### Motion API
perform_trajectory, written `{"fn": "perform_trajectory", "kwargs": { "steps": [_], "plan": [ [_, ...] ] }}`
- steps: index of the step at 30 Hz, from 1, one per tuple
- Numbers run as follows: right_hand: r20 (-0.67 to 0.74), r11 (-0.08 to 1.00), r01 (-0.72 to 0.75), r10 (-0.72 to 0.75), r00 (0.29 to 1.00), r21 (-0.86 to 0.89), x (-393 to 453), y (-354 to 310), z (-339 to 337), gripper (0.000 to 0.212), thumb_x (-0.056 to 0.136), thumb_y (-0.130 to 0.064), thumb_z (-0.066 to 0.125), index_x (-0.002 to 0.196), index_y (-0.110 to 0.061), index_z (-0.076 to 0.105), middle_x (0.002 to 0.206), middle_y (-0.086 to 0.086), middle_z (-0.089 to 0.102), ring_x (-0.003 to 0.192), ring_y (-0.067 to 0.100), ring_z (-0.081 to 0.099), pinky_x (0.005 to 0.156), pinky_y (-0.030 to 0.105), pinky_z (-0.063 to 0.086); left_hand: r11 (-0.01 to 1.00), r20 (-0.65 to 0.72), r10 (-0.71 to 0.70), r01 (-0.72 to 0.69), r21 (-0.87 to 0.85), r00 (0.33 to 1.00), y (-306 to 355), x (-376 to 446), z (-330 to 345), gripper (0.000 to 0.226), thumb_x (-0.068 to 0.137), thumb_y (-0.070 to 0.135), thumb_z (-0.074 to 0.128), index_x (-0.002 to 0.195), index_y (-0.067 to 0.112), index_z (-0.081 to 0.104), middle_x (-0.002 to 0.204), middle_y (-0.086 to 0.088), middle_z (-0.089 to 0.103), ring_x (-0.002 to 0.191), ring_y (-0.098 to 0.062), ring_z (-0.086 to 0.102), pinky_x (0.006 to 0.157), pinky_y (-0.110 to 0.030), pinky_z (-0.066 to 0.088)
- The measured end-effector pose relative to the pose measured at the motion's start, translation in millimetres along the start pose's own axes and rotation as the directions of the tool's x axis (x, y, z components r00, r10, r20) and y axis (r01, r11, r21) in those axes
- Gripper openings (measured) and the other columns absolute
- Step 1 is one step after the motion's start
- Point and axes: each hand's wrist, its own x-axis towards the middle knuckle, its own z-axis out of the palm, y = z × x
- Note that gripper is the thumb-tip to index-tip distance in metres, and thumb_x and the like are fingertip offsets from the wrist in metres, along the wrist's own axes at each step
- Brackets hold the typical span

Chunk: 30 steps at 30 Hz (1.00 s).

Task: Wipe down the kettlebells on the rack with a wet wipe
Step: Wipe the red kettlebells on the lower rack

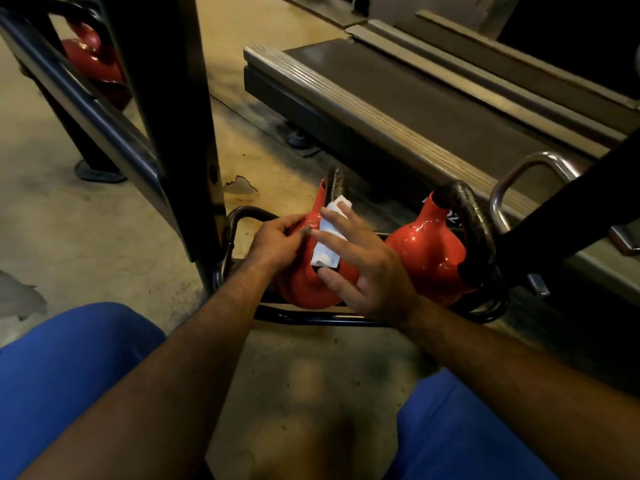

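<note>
Under the right hand (367, 261), a white wipe (327, 242) lying on the near red kettlebell (311, 285), low on the rack (311, 318). Held between the thumb below and straight, spread fingers above, so hardly a closed grip. Left hand (277, 239) just beside it, fingertips pinched together on the bell's shoulder, steadying; cannot tell whether pinching anything. Best to flatten the wipe fully, press with the whole palm, sweep around the body, then up past the fingertips to the dark handle (336, 183). Second kettlebell (429, 251) to the right of the grip, likely next.
</note>
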Motion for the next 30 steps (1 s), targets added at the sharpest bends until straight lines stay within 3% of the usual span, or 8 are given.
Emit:
{"fn": "perform_trajectory", "kwargs": {
  "steps": [4,8,10,13,17,23,28,30],
  "plan": [
    [-0.048,0.998,0.013,-0.016,0.999,-0.060,-13.8,-8.4,17.1,0.037,0.093,-0.002,0.055,0.128,-0.001,0.066,0.148,0.021,0.050,0.149,0.035,0.032,0.113,0.052,0.042,1.000,-0.007,-0.005,0.005,-0.001,1.000,-0.8,1.1,-0.6,0.035,0.095,0.024,0.064,0.130,0.023,0.065,0.119,0.004,0.069,0.112,-0.014,0.063,0.102,-0.039,0.051],
    [-0.027,0.990,0.136,-0.137,0.990,-0.026,-11.7,9.5,6.1,0.038,0.098,-0.001,0.044,0.129,0.000,0.065,0.147,0.020,0.051,0.147,0.036,0.036,0.113,0.050,0.043,1.000,-0.009,-0.005,0.005,-0.003,1.000,2.5,-0.2,1.0,0.035,0.095,0.022,0.064,0.131,0.020,0.064,0.118,0.003,0.069,0.110,-0.014,0.064,0.098,-0.033,0.053],
    [-0.094,0.988,-0.030,0.044,0.995,0.151,-7.1,9.2,6.6,0.039,0.097,-0.002,0.047,0.132,-0.001,0.063,0.149,0.017,0.050,0.148,0.029,0.037,0.117,0.046,0.038,1.000,-0.004,-0.014,0.014,-0.027,1.000,3.0,-0.1,2.4,0.036,0.096,0.020,0.064,0.131,0.018,0.064,0.116,0.003,0.068,0.107,-0.013,0.064,0.091,-0.026,0.053],
    [-0.139,0.817,-0.308,0.421,0.896,0.487,-9.8,-19.6,22.8,0.044,0.096,-0.003,0.051,0.139,-0.010,0.059,0.154,-0.001,0.045,0.148,0.011,0.034,0.122,0.035,0.031,0.997,-0.009,-0.051,0.050,-0.057,0.999,0.4,2.5,3.2,0.038,0.094,0.019,0.066,0.132,0.016,0.063,0.122,-0.001,0.069,0.109,-0.015,0.065,0.098,-0.033,0.053],
    [-0.193,0.647,-0.389,0.642,0.742,0.655,-29.2,-34.9,40.2,0.045,0.099,-0.004,0.053,0.140,-0.021,0.054,0.143,-0.008,0.057,0.137,0.009,0.050,0.116,0.036,0.041,0.996,-0.009,-0.061,0.061,-0.058,0.998,-1.6,5.8,3.2,0.039,0.093,0.019,0.068,0.131,0.016,0.064,0.123,-0.003,0.070,0.111,-0.016,0.066,0.103,-0.039,0.052],
    [0.010,0.241,-0.442,0.870,0.492,0.864,-7.3,-8.3,24.4,0.036,0.094,0.012,0.050,0.096,-0.015,0.073,0.090,0.010,0.074,0.076,0.017,0.071,0.067,0.023,0.058,0.992,-0.019,-0.079,0.077,-0.096,0.997,-9.0,11.3,4.3,0.038,0.091,0.021,0.071,0.128,0.018,0.066,0.120,-0.004,0.071,0.110,-0.019,0.068,0.101,-0.044,0.053],
    [0.154,0.203,-0.551,0.831,0.534,0.809,3.1,0.6,23.6,0.036,0.094,-0.003,0.053,0.073,-0.021,0.077,0.071,0.004,0.071,0.072,0.019,0.065,0.075,0.037,0.051,0.990,-0.016,-0.079,0.076,-0.116,0.997,-12.0,13.0,5.0,0.039,0.089,0.022,0.073,0.127,0.017,0.067,0.119,-0.003,0.072,0.111,-0.019,0.068,0.102,-0.044,0.052],
    [0.257,0.115,-0.549,0.793,0.552,0.828,2.4,2.2,20.7,0.028,0.099,-0.023,0.052,0.091,-0.022,0.080,0.090,0.004,0.075,0.086,0.019,0.068,0.081,0.035,0.050,0.988,-0.023,-0.078,0.074,-0.133,0.997,-12.5,13.0,4.3,0.039,0.087,0.023,0.074,0.125,0.018,0.068,0.117,-0.003,0.073,0.110,-0.020,0.068,0.102,-0.046,0.052]
  ]
}}
